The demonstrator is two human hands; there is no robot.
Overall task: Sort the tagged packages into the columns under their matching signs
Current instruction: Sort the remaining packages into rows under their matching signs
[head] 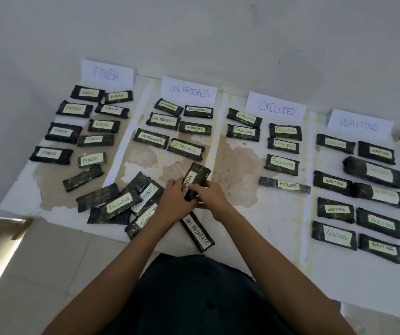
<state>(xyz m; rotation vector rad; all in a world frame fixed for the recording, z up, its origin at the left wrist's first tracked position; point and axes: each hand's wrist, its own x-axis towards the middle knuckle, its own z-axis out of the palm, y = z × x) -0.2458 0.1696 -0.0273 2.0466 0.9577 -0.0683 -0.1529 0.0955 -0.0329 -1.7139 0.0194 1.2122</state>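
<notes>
Gripping the FINISH package (196,176) with both hands, left hand (172,201) curled round its near end, right hand (209,197) pinching its edge, above the ON PROGRESS package (197,232).

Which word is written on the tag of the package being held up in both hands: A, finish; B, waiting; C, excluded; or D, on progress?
A: the package held by the left hand and the right hand over the middle of the mat carries a white tag that reads FINISH.
</notes>
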